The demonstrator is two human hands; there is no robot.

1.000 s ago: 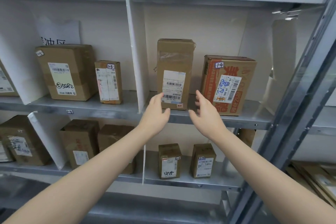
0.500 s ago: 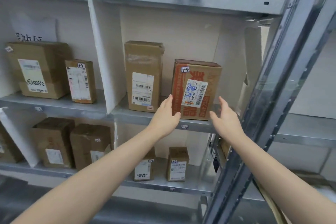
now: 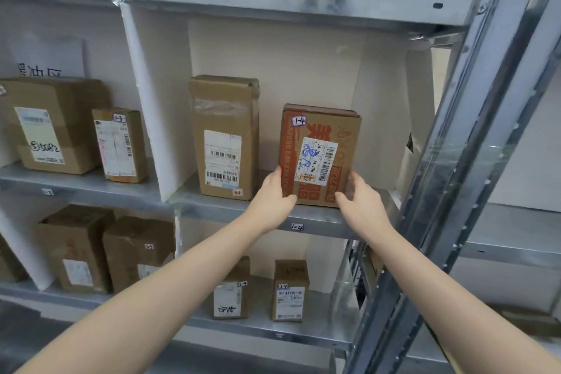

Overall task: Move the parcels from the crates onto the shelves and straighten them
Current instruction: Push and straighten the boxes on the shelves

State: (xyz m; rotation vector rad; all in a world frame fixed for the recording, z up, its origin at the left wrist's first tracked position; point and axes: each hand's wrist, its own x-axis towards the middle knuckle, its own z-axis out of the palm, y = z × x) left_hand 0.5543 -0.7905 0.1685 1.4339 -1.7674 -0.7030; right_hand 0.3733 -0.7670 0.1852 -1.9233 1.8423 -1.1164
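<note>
Both forearms reach up and forward from the bottom of the view. Under them, on the lower shelf (image 3: 303, 332), two small parcels (image 3: 290, 290) stand upright side by side, and off below-left of the left forearm two larger brown boxes (image 3: 76, 249) stand close together.

The left hand (image 3: 273, 203) grips the lower left corner of the orange-printed parcel (image 3: 318, 155) - thumb laid on the front face, fingers wrapped round the left side. The right hand (image 3: 361, 206) clasps the lower right corner, thumb towards the front and fingers up the right edge, though those fingers are blurred. Between the two wrists, just below, the edge of the middle shelf (image 3: 331, 226) carries a small handwritten tag (image 3: 297, 226) reading 1-4.

The orange-printed parcel stands upright on that shelf between the hands, its white barcode label facing out and a 1-4 sticker at its top left corner. Just left of the left hand stands a tall brown parcel (image 3: 224, 136), apart from the orange one. Further left a white divider (image 3: 151, 106) leans across the shelf - past it stand a slim parcel (image 3: 120, 144) marked 1-3 and a big brown box (image 3: 51, 124). Right of the right hand a grey steel post (image 3: 455, 161) slants upward.
</note>
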